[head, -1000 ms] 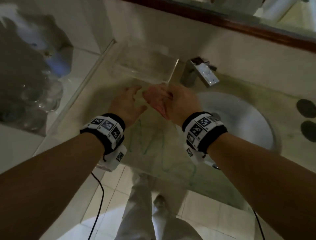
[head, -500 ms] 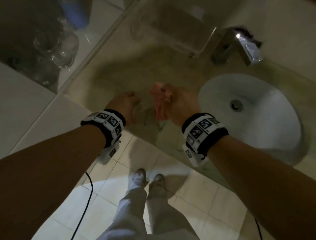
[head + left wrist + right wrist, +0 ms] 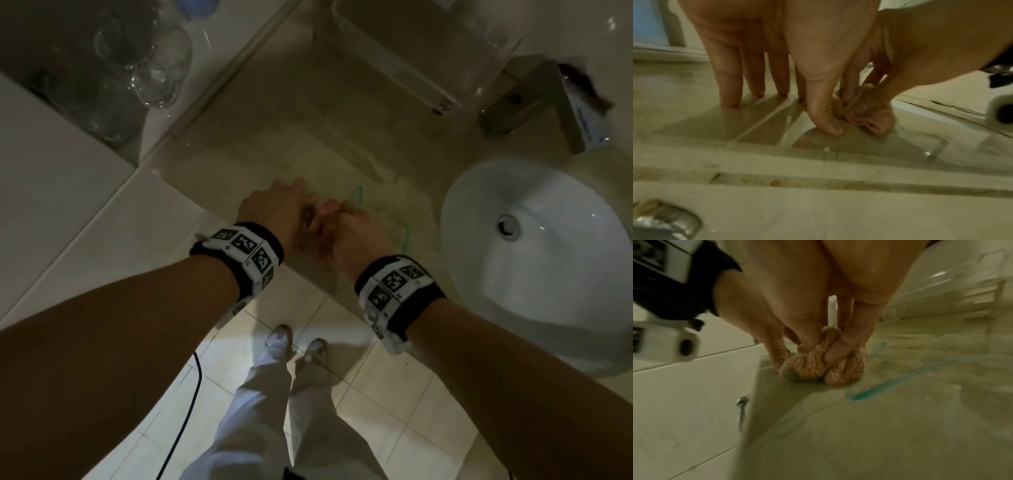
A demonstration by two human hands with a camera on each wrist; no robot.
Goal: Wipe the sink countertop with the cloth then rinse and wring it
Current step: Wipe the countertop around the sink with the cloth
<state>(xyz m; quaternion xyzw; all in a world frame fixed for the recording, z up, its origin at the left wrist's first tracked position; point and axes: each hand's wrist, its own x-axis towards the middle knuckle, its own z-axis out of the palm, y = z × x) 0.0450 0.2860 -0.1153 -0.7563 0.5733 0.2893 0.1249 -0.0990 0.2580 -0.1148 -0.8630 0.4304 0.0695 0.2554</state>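
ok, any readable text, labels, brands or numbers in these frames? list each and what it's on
No readable words, brands or numbers in any view.
Left wristband: square black-and-white coded markers, patterns only, no letters.
Right wristband: same kind of markers, no letters.
Faucet: no legible brand; dark and blurred.
Countertop: teal streaks, marks only, not writing.
Cloth: no tag or label visible.

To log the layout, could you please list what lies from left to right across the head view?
Glass jars → left hand → right hand, gripping the cloth → white sink basin.
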